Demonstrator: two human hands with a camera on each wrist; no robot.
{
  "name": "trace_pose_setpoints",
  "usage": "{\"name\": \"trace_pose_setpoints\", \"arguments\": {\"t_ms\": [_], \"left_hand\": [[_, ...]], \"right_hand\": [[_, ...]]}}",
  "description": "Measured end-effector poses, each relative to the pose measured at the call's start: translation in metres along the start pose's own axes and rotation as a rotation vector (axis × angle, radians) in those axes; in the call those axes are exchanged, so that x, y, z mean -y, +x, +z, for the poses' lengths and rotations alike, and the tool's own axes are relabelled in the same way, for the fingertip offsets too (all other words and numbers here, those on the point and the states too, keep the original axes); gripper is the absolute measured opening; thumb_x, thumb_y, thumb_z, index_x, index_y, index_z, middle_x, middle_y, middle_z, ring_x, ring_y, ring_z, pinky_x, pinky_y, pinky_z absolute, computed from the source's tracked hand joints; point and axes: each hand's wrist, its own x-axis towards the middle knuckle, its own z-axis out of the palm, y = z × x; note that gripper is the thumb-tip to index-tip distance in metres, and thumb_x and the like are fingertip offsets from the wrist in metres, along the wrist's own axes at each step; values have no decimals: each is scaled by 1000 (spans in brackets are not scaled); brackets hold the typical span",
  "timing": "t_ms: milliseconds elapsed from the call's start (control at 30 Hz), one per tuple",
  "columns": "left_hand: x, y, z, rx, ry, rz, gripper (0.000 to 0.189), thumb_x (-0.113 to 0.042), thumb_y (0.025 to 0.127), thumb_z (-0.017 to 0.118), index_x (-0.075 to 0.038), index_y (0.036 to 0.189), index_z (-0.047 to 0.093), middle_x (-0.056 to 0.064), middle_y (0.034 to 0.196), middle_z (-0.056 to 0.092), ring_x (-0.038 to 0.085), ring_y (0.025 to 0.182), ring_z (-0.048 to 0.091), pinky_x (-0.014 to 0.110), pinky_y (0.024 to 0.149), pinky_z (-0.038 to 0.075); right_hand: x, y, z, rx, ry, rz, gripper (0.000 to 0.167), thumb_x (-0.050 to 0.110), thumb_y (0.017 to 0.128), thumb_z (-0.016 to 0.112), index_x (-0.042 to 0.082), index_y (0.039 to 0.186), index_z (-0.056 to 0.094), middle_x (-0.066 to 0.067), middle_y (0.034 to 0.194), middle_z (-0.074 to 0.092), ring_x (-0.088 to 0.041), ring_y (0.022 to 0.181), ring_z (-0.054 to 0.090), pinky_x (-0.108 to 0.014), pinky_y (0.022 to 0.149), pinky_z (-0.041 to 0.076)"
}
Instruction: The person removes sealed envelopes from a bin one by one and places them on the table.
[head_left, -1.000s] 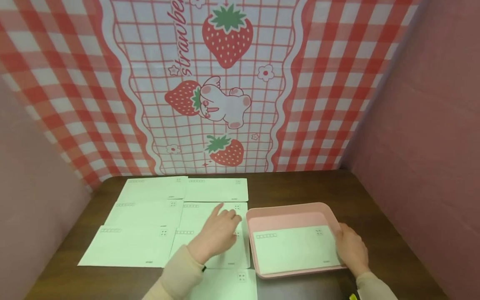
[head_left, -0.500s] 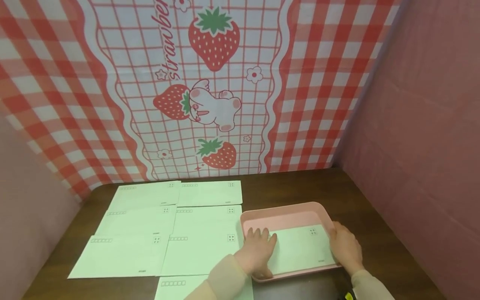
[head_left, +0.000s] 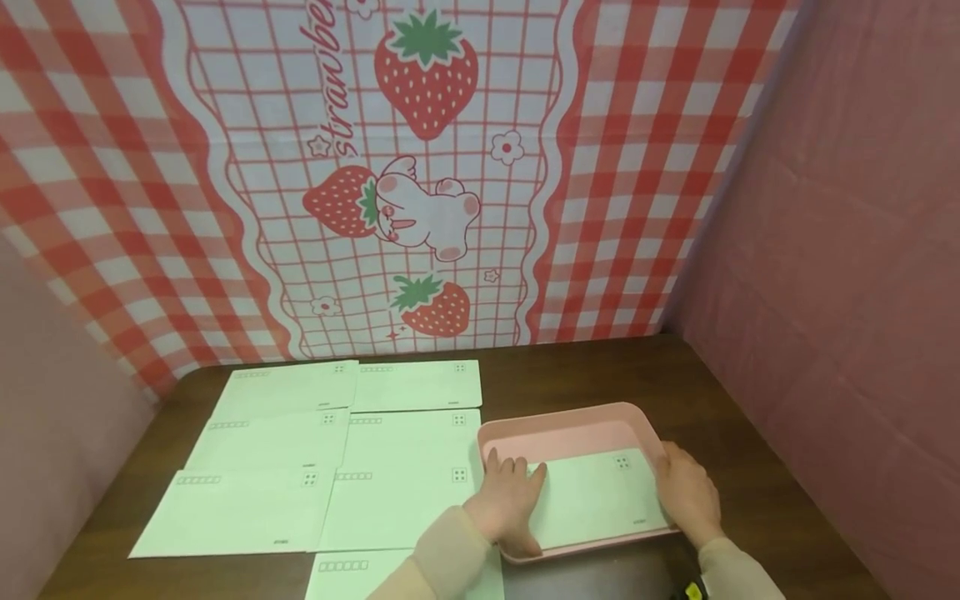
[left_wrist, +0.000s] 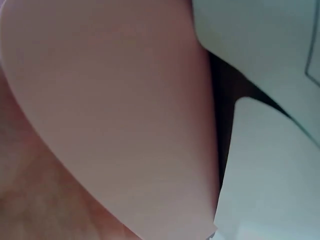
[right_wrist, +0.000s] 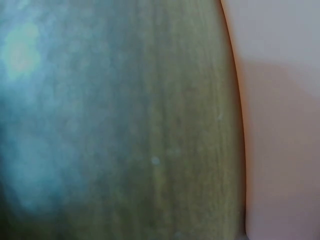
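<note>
A pink tray [head_left: 566, 440] stands on the table in the head view, tilted a little in outline. Inside it lies a white envelope [head_left: 585, 504] with a stamp box at its upper right. My left hand [head_left: 506, 504] grips the tray's left end, thumb at the near corner and fingers over the rim, covering the envelope's left part. On the opposite end, my right hand [head_left: 688, 492] holds the right rim. The left wrist view shows the tray's outer wall [left_wrist: 115, 110] close up; a strip of it [right_wrist: 285, 140] fills the right side of the right wrist view.
Several envelopes [head_left: 232, 512] lie flat in two columns to the tray's left, slightly overlapping; the right column reaches the tray's side. The dark wooden table [head_left: 570, 371] meets a strawberry-print cloth [head_left: 435, 317] behind and a pink cloth [head_left: 787, 275] at the right.
My left hand has moved right from above the envelopes to the tray's left end and taken hold there. My right hand stays on the right rim. The view has shifted slightly.
</note>
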Motion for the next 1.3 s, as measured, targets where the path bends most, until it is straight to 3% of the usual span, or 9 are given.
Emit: {"name": "trace_pose_setpoints", "arguments": {"t_ms": [167,433,567,700,867,967,1100,1300], "left_hand": [[3,-1,0,-14,-18,13,107,-64,53,75,-16,139,34,10,126,48,24,112,49,55,103,26],[10,-3,-8,-110,-23,37,92,-59,54,76,-17,130,45,9,120,51,24,110,48,56,100,29],[14,-4,-12,-130,5,61,59,-55,57,75,-23,104,59,2,103,53,19,97,49,56,98,26],[18,-4,-16,-164,42,80,35,-52,59,72,-27,82,61,-4,87,48,15,86,48,58,98,21],[23,-7,-21,-200,-6,108,45,-53,59,74,-25,92,64,0,102,49,19,101,46,55,99,23],[29,-7,-26,-240,-42,122,53,-51,60,75,-22,102,60,6,118,43,24,115,39,52,100,27],[40,-7,-36,-291,-90,123,55,-46,64,75,-20,108,56,10,130,35,27,123,31,50,103,27],[63,2,-53,-340,-176,93,61,-46,64,75,-17,114,55,12,136,31,29,127,28,49,108,20]], "right_hand": [[0,-1,1,0,-8,-2,38,18,96,35,-3,128,42,-29,118,50,-47,101,51,-58,79,41],[0,0,0,-6,-12,-10,39,17,96,34,-3,128,41,-30,119,49,-48,101,50,-58,78,41],[0,-1,1,-10,-3,-19,38,17,96,34,-4,128,41,-30,119,49,-48,100,51,-58,77,42],[-1,-1,2,-28,1,-27,38,18,96,35,-3,127,43,-29,116,51,-46,97,53,-56,76,42],[-1,0,1,-21,-1,-24,42,25,98,32,-3,127,43,-28,116,52,-46,97,53,-57,76,42],[-1,2,0,0,7,-1,53,37,99,25,-3,128,41,-29,118,50,-46,99,52,-58,78,41],[-1,3,0,13,16,19,64,47,97,15,-3,130,39,-29,122,48,-46,103,50,-58,81,40],[-2,2,1,-15,8,-18,48,33,99,27,-3,127,43,-29,117,51,-48,101,51,-56,74,43]]}}
